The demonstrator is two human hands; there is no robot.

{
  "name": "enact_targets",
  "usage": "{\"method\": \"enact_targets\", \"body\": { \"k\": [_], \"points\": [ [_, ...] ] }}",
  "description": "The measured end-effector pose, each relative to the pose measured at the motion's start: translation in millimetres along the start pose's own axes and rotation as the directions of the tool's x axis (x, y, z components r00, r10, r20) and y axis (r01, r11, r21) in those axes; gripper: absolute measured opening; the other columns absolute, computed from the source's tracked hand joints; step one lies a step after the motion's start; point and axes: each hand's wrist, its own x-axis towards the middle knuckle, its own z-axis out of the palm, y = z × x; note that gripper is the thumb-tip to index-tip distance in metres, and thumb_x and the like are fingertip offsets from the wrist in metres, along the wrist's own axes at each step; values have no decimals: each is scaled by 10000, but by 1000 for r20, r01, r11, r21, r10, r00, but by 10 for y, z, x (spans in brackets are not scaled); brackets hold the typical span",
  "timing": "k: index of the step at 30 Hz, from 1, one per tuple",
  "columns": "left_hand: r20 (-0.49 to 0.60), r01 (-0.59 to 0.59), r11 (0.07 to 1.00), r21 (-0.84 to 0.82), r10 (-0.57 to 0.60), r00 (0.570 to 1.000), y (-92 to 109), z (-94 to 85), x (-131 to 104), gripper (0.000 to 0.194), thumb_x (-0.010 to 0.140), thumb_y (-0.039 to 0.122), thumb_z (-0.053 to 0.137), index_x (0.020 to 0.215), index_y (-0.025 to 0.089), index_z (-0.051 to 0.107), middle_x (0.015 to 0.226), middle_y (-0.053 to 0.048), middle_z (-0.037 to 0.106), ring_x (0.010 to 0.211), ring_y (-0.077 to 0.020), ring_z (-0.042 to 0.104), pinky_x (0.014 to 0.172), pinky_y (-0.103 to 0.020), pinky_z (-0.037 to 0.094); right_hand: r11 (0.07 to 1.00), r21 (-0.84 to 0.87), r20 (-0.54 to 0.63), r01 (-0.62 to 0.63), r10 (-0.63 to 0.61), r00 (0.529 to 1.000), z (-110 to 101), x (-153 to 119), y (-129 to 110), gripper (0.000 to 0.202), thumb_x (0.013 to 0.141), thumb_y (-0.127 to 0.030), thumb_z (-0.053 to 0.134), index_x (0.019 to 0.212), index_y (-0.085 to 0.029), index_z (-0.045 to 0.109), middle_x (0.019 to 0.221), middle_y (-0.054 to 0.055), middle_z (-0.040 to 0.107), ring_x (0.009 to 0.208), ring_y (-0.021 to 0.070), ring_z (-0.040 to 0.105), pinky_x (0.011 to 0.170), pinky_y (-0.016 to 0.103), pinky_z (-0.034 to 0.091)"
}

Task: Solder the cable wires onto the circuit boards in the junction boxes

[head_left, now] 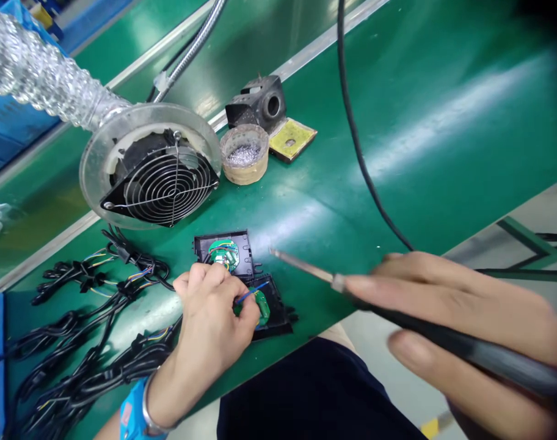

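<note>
The green desk (319, 201) carries everything, with a round fan (173, 189) by its back edge and black cables (123, 365) spread toward its left end. The right hand (480, 293) hangs outside the near edge, close to the camera, its fingers stretched along a soldering iron (420, 331) and closed on it like a pen; the metal tip slants left over the desk, apart from the boards. The left hand (212, 311) reaches in across the near edge, palm down, wrist low, knuckles up; its thumb and forefinger are pinched together on a blue wire, the other fingers bent over the upper case. At the back edge, right of the fan, sit an iron holder (260, 104), a tub (246, 174) and a yellow sponge (294, 135). Near the front edge lie two black cases (275, 302), side by side, each with a green circuit board (262, 305) inside. The blue wire (256, 291) slants across the lower one.
</note>
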Motion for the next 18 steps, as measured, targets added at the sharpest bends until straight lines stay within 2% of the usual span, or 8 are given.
{"method": "enact_targets", "body": {
  "k": [2,4,7,10,18],
  "points": [
    [1,2,1000,0,-2,1000,1,2,-3,139,807,232,607,672,212,632,717,-23,560,839,-228,454,734,-399,256,999,30,78,-14,12,997,-42,-30,-35,286,884,-228,531,1130,-229,677,780,73,680,649,209,651,450,316,474],
    [-1,0,1000,-6,0,1000,4,-3,-7,141,807,228,603,670,215,632,717,-22,562,837,-227,457,734,-399,257,998,47,135,-44,37,990,9,-24,-51,248,843,-157,542,1045,-218,671,709,50,644,590,187,607,446,309,449],
    [-12,1,1000,-12,-1,1000,9,-7,-7,139,805,215,599,672,216,638,717,-20,566,828,-222,461,738,-401,260,995,96,149,-42,27,989,173,24,-27,294,786,-65,527,1017,-197,652,698,22,603,543,139,524,476,287,425],
    [-13,5,1000,-11,-5,1000,10,-3,-3,133,802,218,603,676,220,645,719,-20,570,827,-223,462,739,-402,263,988,151,125,15,-34,992,294,64,22,306,760,-57,506,1010,-169,642,664,7,551,530,121,489,468,266,384],
    [-4,-3,1000,-2,3,1000,-2,8,-13,145,819,236,599,684,217,648,720,-24,563,827,-227,460,745,-409,267,987,157,171,25,-53,984,310,100,56,301,758,-47,491,996,-161,635,644,1,533,527,118,486,471,260,370]
  ]
}}
